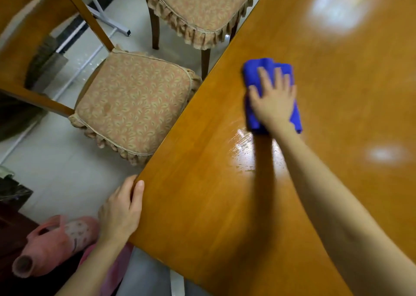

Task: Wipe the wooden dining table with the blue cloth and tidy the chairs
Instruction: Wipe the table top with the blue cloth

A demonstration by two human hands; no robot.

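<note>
Wiping is underway: her right hand [273, 97] presses flat, fingers spread, on the blue cloth [267, 70] mid-table, near the left edge. Her left hand [121, 212] grips the wooden table's [202, 205] near corner. Two chairs [135, 102] left await tidying; next, probably sweep the far, unwiped surface.

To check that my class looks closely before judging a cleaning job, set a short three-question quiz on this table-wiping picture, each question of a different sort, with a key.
1. True or false: the right hand lies flat on the blue cloth, fingers straight.
2. What does the left hand grip? A) the corner of the wooden table B) a chair's back C) the cloth
3. Fill in: besides the near chair, ___ more cushioned chair stands along the table's edge.

Key: 1 true. 2 A. 3 one, the far chair.
</note>
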